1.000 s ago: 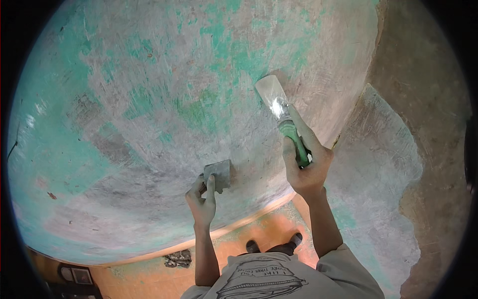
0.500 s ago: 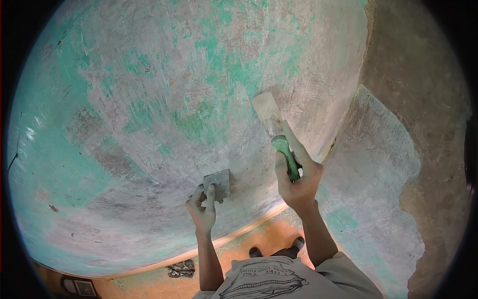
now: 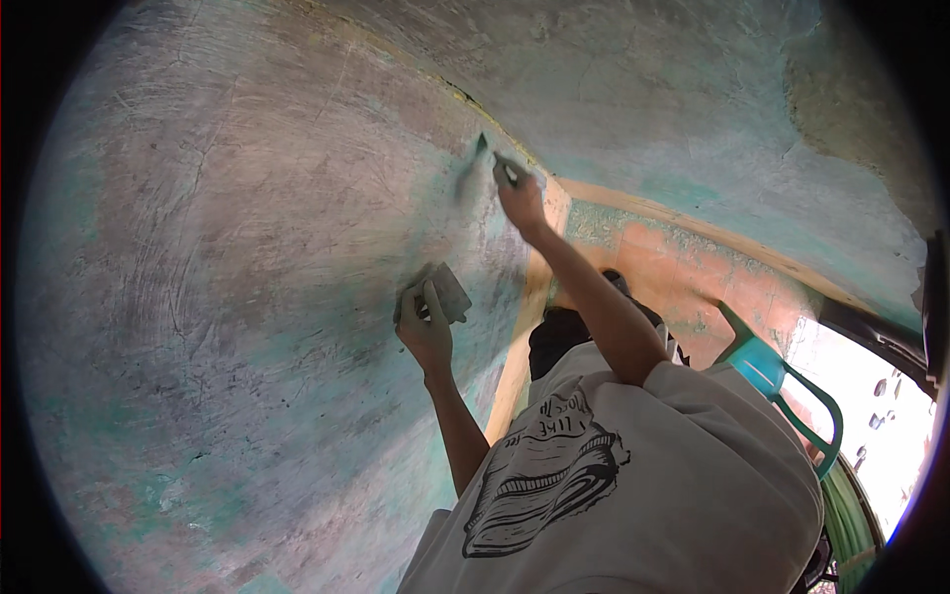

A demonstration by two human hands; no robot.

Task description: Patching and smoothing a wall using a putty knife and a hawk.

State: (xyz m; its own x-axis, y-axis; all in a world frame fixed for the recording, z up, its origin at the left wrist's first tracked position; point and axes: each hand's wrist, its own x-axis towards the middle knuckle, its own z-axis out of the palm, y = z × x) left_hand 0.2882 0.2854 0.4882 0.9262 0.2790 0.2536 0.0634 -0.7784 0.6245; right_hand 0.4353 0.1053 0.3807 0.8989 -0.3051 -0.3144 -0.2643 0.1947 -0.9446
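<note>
My left hand [image 3: 427, 332] is closed on a small square grey scraper plate [image 3: 451, 293], held at the patchy wall [image 3: 277, 297] with teal paint remnants. Farther up and to the right, my right hand [image 3: 522, 206] wraps round the handle of a putty knife [image 3: 508, 166], close to the wall's corner seam. Its blade is smeared and hard to make out against the wall; the earlier frame shows a green handle and a broad pale blade. Both arms are raised, the right one stretched farther out.
An adjoining wall [image 3: 653, 109] with worn grey-teal plaster meets the first at the corner. Below lies an orange floor [image 3: 663, 262]. A teal plastic chair [image 3: 760, 368] stands at my right, near a bright opening [image 3: 851, 416] and some green strands [image 3: 849, 515].
My view has swung toward the corner, bringing the chair and bright opening into sight. My right hand has moved up near the seam with the putty knife. The left hand still holds its plate.
</note>
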